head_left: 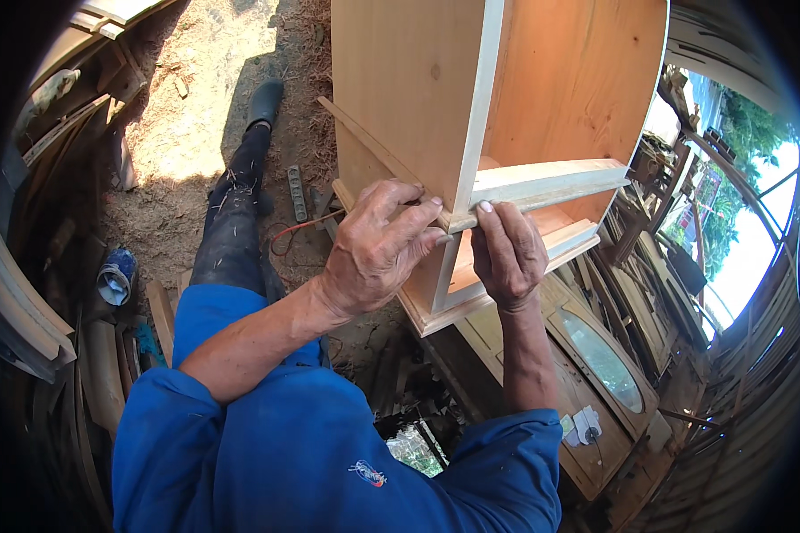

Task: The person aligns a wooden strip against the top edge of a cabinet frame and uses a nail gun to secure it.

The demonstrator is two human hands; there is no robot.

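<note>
A pale wooden cabinet [404, 75] with an open front stands just ahead of me. One thin wooden strip [364, 135] slants along its side panel to the front corner. Across the front runs another wooden strip [556, 199], meeting that corner. My left hand [371, 253] is closed at the corner, thumb and fingers pinching the side strip's end. Against the front strip, close to the same corner, my right hand [512, 258] has its fingers bent around the edge, thumb on top. The fingers partly cover the joint between the strips.
Below the cabinet at right lies a wooden door [571, 318] with an oval glass pane [603, 360]. A power strip [297, 193] with an orange cord and a blue can [116, 276] rest on the dirt floor. Timber [27, 293] is stacked at left.
</note>
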